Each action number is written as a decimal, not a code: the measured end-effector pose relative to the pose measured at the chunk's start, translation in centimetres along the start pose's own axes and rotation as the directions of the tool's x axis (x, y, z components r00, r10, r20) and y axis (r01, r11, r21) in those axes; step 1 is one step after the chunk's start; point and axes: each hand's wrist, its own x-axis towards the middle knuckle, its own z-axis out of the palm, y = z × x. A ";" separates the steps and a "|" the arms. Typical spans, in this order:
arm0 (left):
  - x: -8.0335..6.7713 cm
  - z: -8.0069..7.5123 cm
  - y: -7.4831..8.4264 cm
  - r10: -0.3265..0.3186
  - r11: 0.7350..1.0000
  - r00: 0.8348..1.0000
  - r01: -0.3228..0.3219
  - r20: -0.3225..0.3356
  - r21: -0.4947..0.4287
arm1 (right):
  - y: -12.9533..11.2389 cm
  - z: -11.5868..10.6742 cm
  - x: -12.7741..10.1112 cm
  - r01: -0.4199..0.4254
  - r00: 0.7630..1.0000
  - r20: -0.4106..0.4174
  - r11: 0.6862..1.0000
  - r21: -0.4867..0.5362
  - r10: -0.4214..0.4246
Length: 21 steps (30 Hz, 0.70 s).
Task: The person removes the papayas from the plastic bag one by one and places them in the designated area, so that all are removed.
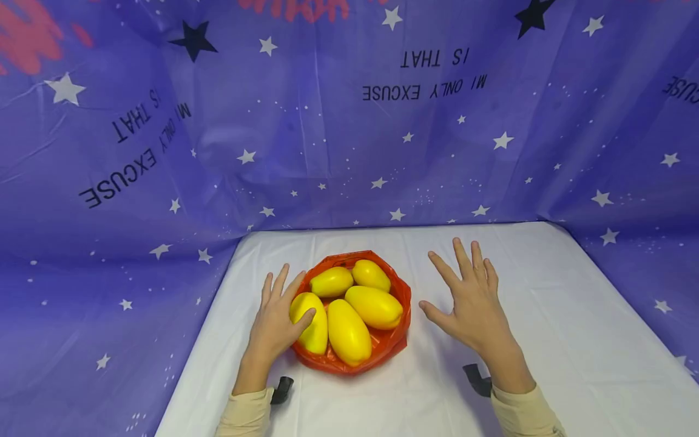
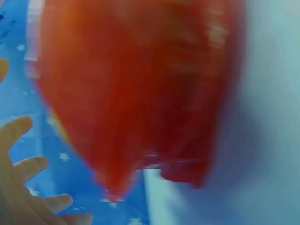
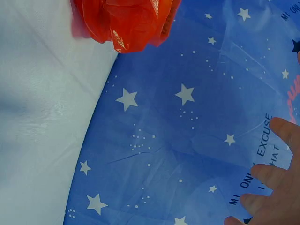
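A red bag (image 1: 393, 343) sits in the middle of a white table (image 1: 573, 340). Its top is rolled down, so it looks like a bowl. Five yellow fruits (image 1: 347, 331) lie inside it, close together.

The left hand (image 1: 280, 325) is at the left side of the bag. Its fingers are straight and point away from the person. The thumb lies on the nearest yellow fruit (image 1: 309, 320), and the palm sits by the bag's left edge. The hand is flat and loose; it does not curl around anything. The wrist and a pale sleeve (image 1: 246, 416) come in from the bottom of the head view.

The right hand (image 1: 472, 303) is to the right of the bag, with a gap between them. Its fingers are spread wide and straight, and the thumb points toward the bag. It holds nothing and touches no fruit.

The left wrist view is blurry, with the red bag (image 2: 136, 93) filling most of it. In the right wrist view the bag (image 3: 126, 21) is at the top edge.

A blue cloth with white stars (image 1: 327, 121) hangs behind and beside the table.
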 end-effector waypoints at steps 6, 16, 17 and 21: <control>-0.7 2.2 -2.2 -0.060 0.949 0.997 0.074 0.053 -0.306 | 0.4 0.5 0.7 -0.007 1.000 -0.006 0.999 0.034 0.007; -1.2 3.4 -3.5 -0.028 0.780 0.999 0.050 0.046 -0.624 | 0.1 1.8 1.7 -0.041 0.999 0.017 0.966 0.254 0.038; -1.2 3.2 -3.3 -0.037 0.757 0.997 0.068 0.061 -0.650 | 0.0 2.0 1.8 -0.043 0.999 0.030 0.960 0.276 0.036; -1.4 2.2 -2.5 -0.054 0.684 0.993 0.115 0.106 -0.720 | -0.9 3.4 2.0 -0.020 0.997 0.075 0.933 0.359 -0.007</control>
